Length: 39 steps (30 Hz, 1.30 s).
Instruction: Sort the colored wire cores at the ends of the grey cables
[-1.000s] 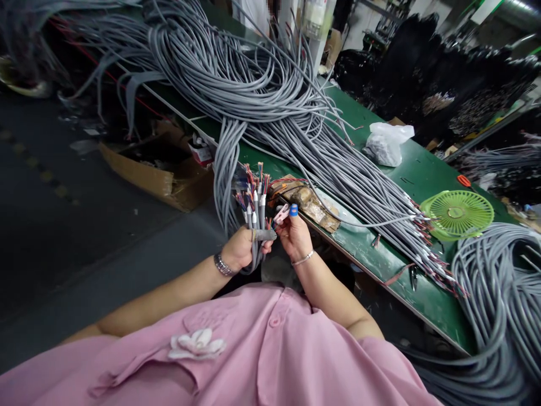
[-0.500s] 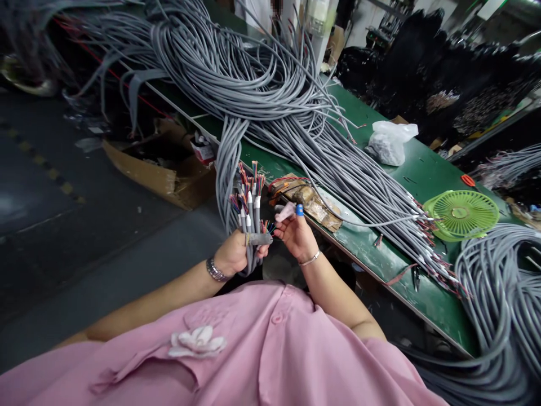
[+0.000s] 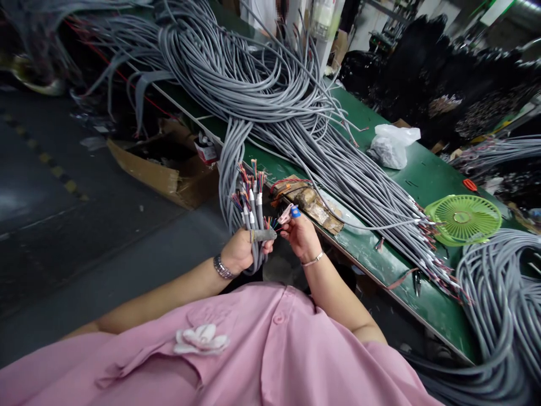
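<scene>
My left hand (image 3: 242, 248), with a grey covering on one finger, is wrapped round a bunch of grey cables (image 3: 257, 221). Their stripped ends show white collars and fanned-out coloured wires, pointing up and away from me. Just right of the bunch, my right hand (image 3: 298, 234) has its fingers pinched together near thin coloured wires (image 3: 270, 222). A blue cover and pale pinkish wrappings are on its fingers. The wires' tips meet the right fingertips, but what lies between those fingers is too small to make out.
Long grey cables (image 3: 270, 110) lie across the green table (image 3: 435, 304). On it also are a cardboard piece (image 3: 329, 217), a white plastic bag (image 3: 393, 148) and a green fan (image 3: 462, 219). An open cardboard box (image 3: 156, 180) stands at left below the table edge.
My right fingers have closed more and turned slightly beside the wires. My left hand still grips the cables. The whole view has shifted slightly.
</scene>
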Motion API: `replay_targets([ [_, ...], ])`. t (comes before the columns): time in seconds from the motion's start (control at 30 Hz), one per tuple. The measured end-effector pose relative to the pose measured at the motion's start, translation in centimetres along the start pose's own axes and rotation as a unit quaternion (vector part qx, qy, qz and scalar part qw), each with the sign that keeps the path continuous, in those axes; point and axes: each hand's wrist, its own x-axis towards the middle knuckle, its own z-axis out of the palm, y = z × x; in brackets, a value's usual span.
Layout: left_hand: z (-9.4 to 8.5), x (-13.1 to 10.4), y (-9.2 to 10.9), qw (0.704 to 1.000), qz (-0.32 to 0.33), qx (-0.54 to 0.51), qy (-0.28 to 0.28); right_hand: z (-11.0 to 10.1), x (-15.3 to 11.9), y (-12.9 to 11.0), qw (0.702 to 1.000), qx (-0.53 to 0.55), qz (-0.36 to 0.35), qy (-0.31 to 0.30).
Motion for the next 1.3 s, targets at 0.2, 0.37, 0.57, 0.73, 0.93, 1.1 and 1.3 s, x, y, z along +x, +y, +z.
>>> replay_targets([
  [0.2, 0.4, 0.3, -0.1, 1.0, 0.013, -0.013, 0.02, -0.5, -0.1, 1.0, 0.991, -0.047, -0.12, 0.042],
  [0.37, 0.7, 0.3, -0.2, 0.999, 0.018, -0.021, 0.039, -0.4, 0.3, 1.4, 0.995, -0.034, -0.096, 0.001],
  [0.57, 0.4, 0.4, -0.7, 0.997, 0.028, -0.004, 0.065, 0.5, 0.6, 1.1, 0.995, 0.094, -0.027, -0.037],
  [0.73, 0.2, 0.4, -1.2, 0.997, 0.031, 0.024, 0.063, 0.6, 0.7, 1.4, 0.994, 0.102, -0.042, -0.02],
  [0.93, 0.3, -0.3, -0.9, 0.997, 0.04, 0.013, 0.061, 0.3, 0.3, 1.0, 0.993, 0.106, 0.012, -0.052],
  [1.1, -0.1, -1.1, -0.2, 0.999, 0.033, 0.004, 0.015, 0.0, -0.2, 0.7, 0.993, 0.076, 0.012, -0.093],
  [1.3, -1.4, -1.0, 0.0, 0.999, 0.023, -0.007, -0.035, -0.3, -0.8, 0.7, 0.996, 0.004, -0.008, -0.087],
])
